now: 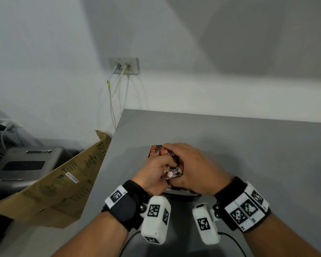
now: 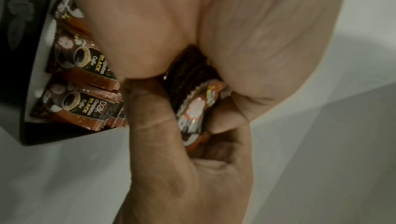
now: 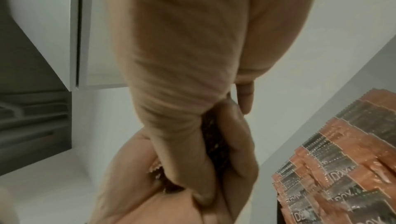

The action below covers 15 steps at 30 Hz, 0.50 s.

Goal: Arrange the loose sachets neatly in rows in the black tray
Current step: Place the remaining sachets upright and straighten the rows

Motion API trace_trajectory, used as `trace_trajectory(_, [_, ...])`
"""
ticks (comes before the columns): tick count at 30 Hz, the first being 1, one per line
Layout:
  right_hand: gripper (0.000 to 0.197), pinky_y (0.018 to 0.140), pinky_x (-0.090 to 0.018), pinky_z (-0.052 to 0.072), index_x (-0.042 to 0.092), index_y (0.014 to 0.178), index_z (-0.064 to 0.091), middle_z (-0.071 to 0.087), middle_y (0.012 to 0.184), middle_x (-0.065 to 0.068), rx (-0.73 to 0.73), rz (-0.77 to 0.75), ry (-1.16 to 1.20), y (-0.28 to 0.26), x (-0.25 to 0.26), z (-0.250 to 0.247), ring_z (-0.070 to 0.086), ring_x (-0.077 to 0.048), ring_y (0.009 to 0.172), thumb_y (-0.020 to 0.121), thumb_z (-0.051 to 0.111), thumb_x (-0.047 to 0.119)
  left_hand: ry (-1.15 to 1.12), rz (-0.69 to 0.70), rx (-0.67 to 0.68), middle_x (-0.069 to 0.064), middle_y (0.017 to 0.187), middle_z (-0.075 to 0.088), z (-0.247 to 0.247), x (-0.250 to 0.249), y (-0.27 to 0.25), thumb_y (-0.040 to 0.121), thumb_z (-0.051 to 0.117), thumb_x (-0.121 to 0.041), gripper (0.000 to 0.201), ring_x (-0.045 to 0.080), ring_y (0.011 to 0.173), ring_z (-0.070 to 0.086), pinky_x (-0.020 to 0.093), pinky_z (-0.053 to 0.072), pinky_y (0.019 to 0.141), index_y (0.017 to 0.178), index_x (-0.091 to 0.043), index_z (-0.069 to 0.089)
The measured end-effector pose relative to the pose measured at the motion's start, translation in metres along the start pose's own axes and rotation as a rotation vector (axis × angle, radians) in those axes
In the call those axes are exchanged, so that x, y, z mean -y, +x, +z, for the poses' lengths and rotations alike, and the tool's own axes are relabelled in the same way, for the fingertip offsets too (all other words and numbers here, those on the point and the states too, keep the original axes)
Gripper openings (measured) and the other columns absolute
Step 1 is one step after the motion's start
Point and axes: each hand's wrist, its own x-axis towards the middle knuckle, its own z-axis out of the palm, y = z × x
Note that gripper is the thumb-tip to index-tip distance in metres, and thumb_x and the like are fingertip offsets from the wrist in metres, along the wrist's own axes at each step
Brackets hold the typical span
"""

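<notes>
Left wrist view — your left hand (image 2: 182, 168) and right hand (image 2: 246, 32) both pinch an orange-brown sachet bundle (image 2: 193, 109); black tray (image 2: 12, 58) at 9 o'clock.

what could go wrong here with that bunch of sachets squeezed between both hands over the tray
The bundle of sachets is bent between the left hand and right hand; a loose grip may let some slip out. Lowering it could knock the rows of sachets already in the black tray askew.

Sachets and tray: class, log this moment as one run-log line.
left hand: holds bunch of sachets | right hand: holds same bunch | tray: sachets in rows
</notes>
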Motion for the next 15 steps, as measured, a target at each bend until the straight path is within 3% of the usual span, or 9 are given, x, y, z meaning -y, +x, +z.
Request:
trace_trajectory(3, [0.098, 0.11, -0.015, 0.033, 0.032, 0.151, 0.039, 0.043, 0.14, 0.023, -0.016, 0.048, 0.148, -0.001, 0.0, -0.005, 0.043, 0.007, 0.127, 0.067, 0.089, 0.04, 0.069, 0.061, -0.025, 0.024, 0.093, 0.07, -0.006, -0.005, 0.0, 0.074, 0.053, 0.014, 0.035, 0.03, 0.079, 0.071, 0.035, 0.059, 0.066, 0.107, 0.005, 0.062])
trace_trajectory(5, [0.074, 0.1, -0.021, 0.047, 0.038, 0.143, 0.049, 0.053, 0.128, 0.023, -0.154, 0.133, 0.294, 0.0, -0.005, -0.013, 0.055, 0.006, 0.113, 0.076, 0.082, 0.044, 0.133, 0.093, -0.029, 0.024, 0.109, 0.071, -0.01, -0.011, 0.0, 0.077, 0.058, 0.015, 0.053, 0.032, 0.094, 0.072, 0.041, 0.06, 0.079, 0.127, -0.001, 0.056])
trace_trajectory(7, [0.048, 0.092, -0.033, 0.056, 0.038, 0.133, 0.06, 0.064, 0.113, 0.018, -0.234, 0.202, 0.358, 0.003, -0.011, -0.018, 0.064, -0.002, 0.099, 0.087, 0.074, 0.033, 0.226, 0.129, -0.067, 0.023, 0.109, 0.07, -0.013, -0.015, 0.002, 0.08, 0.059, 0.021, 0.056, 0.03, 0.093, 0.07, 0.044, 0.058, 0.084, 0.129, -0.006, 0.055])
trace_trajectory(9, [0.034, 0.089, -0.036, 0.058, 0.036, 0.121, 0.068, 0.071, 0.099, 0.013, -0.225, 0.21, 0.356, 0.006, -0.015, -0.017, 0.067, -0.006, 0.09, 0.09, 0.072, 0.022, 0.318, 0.15, -0.101, 0.022, 0.102, 0.068, -0.013, -0.016, 0.005, 0.081, 0.059, 0.025, 0.053, 0.028, 0.087, 0.068, 0.044, 0.056, 0.085, 0.122, -0.008, 0.058])
trace_trajectory(12, [0.017, 0.079, -0.031, 0.059, 0.031, 0.097, 0.075, 0.074, 0.087, 0.011, -0.25, 0.195, 0.327, 0.008, -0.018, -0.014, 0.07, -0.007, 0.08, 0.088, 0.074, 0.016, 0.391, 0.155, -0.128, 0.018, 0.101, 0.069, -0.011, -0.014, 0.007, 0.079, 0.066, 0.022, 0.052, 0.031, 0.092, 0.067, 0.05, 0.053, 0.091, 0.119, -0.01, 0.06])
trace_trajectory(15, [0.013, 0.074, -0.022, 0.055, 0.025, 0.086, 0.074, 0.074, 0.081, 0.01, -0.305, 0.231, 0.329, 0.003, -0.033, -0.021, 0.069, -0.005, 0.076, 0.088, 0.074, 0.012, 0.368, 0.165, -0.251, 0.015, 0.104, 0.069, -0.019, -0.019, 0.008, 0.084, 0.072, 0.005, 0.044, 0.028, 0.091, 0.067, 0.046, 0.055, 0.082, 0.124, -0.011, 0.059])
